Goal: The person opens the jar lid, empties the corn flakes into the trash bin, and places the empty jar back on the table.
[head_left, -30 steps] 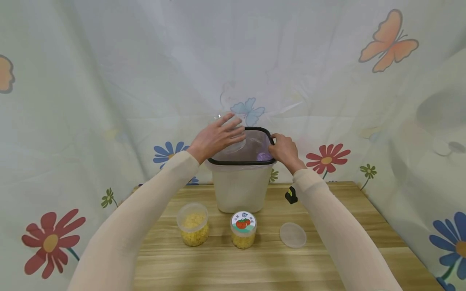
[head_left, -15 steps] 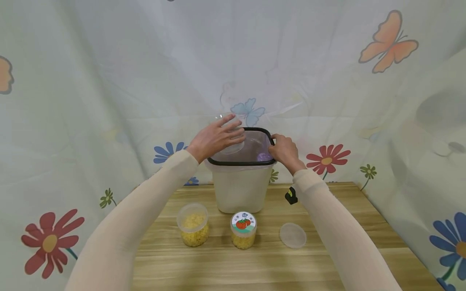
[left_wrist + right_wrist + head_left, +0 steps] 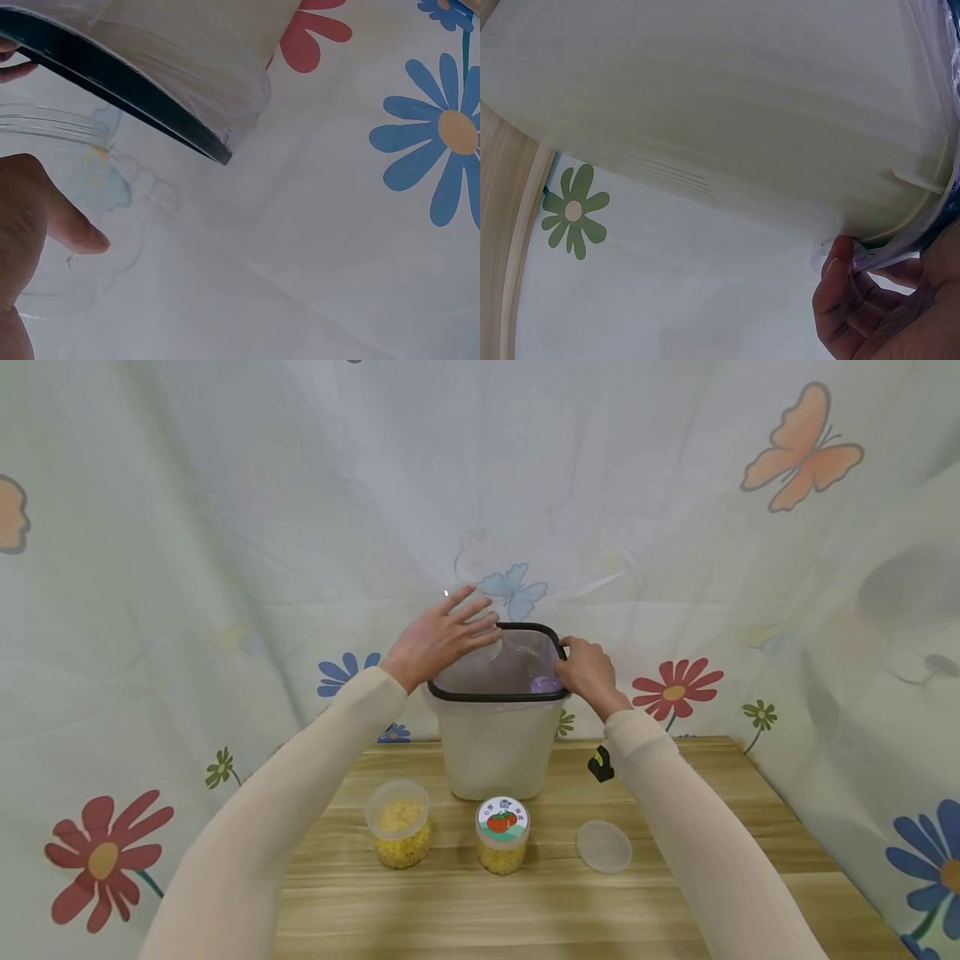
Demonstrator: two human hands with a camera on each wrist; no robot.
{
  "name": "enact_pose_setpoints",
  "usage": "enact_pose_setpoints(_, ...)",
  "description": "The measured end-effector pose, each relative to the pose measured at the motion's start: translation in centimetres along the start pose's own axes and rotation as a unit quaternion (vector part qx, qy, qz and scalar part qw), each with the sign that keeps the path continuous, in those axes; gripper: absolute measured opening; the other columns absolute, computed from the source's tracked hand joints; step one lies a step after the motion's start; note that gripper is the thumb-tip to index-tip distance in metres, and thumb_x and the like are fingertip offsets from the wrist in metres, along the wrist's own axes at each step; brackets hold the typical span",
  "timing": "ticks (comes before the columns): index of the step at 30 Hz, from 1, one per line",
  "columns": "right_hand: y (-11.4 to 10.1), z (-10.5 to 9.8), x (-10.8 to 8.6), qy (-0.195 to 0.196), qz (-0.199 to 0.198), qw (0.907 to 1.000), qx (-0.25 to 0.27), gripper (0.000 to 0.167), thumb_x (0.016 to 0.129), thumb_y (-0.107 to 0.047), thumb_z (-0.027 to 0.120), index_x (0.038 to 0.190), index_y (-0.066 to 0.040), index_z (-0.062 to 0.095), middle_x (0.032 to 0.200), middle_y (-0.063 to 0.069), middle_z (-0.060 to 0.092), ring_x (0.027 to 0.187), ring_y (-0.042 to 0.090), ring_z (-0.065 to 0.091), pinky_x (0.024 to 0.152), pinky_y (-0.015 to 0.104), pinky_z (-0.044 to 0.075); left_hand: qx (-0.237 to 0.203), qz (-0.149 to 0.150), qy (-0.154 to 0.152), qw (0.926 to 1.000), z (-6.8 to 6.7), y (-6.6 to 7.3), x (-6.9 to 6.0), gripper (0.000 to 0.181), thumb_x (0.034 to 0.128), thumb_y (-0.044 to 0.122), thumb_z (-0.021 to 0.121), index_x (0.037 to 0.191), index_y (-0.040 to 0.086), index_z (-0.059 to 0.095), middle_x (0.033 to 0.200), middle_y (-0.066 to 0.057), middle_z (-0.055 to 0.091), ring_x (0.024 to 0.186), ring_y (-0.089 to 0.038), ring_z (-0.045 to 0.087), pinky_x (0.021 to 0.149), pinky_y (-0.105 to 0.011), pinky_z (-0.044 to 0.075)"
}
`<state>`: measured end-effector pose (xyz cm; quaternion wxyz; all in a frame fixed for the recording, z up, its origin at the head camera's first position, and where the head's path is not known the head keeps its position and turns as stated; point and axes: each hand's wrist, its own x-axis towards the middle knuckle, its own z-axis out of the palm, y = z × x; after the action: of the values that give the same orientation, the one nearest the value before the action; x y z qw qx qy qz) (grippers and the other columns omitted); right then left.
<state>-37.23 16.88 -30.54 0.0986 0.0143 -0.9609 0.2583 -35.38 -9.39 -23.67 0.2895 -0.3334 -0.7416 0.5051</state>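
My left hand [image 3: 444, 639], fingers spread, holds a clear empty-looking jar [image 3: 82, 195] at the left side of a cream bin [image 3: 495, 752]. The jar lies tilted, its threaded mouth towards the bin's black rim [image 3: 495, 697]; in the head view the hand covers most of it. In the left wrist view the thumb of the left hand [image 3: 26, 232] lies along the jar wall. My right hand [image 3: 587, 670] grips the rim at the right; in the right wrist view the right hand [image 3: 881, 311] pinches the purple liner [image 3: 874, 259] there. Crumpled purple plastic [image 3: 543, 684] shows inside the bin.
In front of the bin stand an open tub of yellow pieces [image 3: 401, 835] and a jar with a tomato-print lid [image 3: 502, 835]. A translucent lid [image 3: 604, 847] lies to their right, a small black object [image 3: 601, 764] behind it. A flowered curtain [image 3: 315, 568] hangs behind.
My left hand has moved slightly up and to the left with the clear jar. My right hand has stayed on the rim.
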Motion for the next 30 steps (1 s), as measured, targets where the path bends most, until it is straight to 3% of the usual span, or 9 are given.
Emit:
enact_pose_setpoints(7,0.0,0.0,0.1,0.001,-0.002,1.0,-0.002,0.059,0.086,-0.012,0.045,0.145,-0.012,0.047,0.111,0.02,0.067,0.061,0.023,0.042,0.052,0.033,0.033,-0.015,-0.032,0.009,0.9993,0.2,-0.7,-0.2,0.099,0.0857,0.013,0.075,0.158,0.03,0.01,0.166,0.002,0.016,0.154,-0.024,0.012,0.124,-0.052,-0.003)
enact_pose_setpoints(16,-0.1,-0.1,-0.1,-0.002,-0.008,1.0,-0.002,0.058,0.087,-0.012,0.045,0.145,-0.011,0.047,0.105,0.019,0.067,0.057,0.02,0.039,0.05,0.031,0.032,-0.024,0.002,-0.013,0.9996,0.9,0.6,-0.5,0.099,0.0871,0.013,0.073,0.158,0.032,0.008,0.167,0.003,0.012,0.155,-0.024,0.007,0.125,-0.052,-0.003)
enact_pose_setpoints(20,-0.2,-0.1,-0.1,-0.003,-0.008,1.0,0.0,0.058,0.087,-0.011,0.045,0.146,-0.011,0.046,0.101,0.019,0.067,0.055,0.019,0.035,0.049,0.031,0.031,-0.024,-0.019,-0.002,0.9995,0.8,0.2,-0.6,0.098,0.0859,0.016,0.075,0.158,0.031,0.01,0.166,0.002,0.015,0.154,-0.025,0.01,0.125,-0.052,-0.001)
enact_pose_setpoints(26,-0.3,-0.1,0.0,0.0,-0.012,0.9999,0.001,0.058,0.087,-0.012,0.046,0.145,-0.01,0.047,0.106,0.02,0.068,0.057,0.021,0.04,0.05,0.032,0.033,-0.067,-0.063,0.042,0.9949,0.7,-1.1,-0.9,0.09,0.0853,0.013,0.075,0.156,0.028,0.021,0.162,-0.001,0.025,0.151,-0.027,0.019,0.125,-0.051,0.004)
enact_pose_setpoints(30,-0.3,0.0,0.1,0.001,-0.011,0.9999,0.001,0.059,0.087,-0.012,0.046,0.145,-0.011,0.046,0.109,0.02,0.067,0.059,0.022,0.041,0.051,0.032,0.033,-0.056,-0.05,0.028,0.9968,0.7,-0.7,-0.9,0.094,0.0852,0.012,0.075,0.157,0.029,0.016,0.163,0.0,0.021,0.153,-0.025,0.015,0.125,-0.051,0.001)
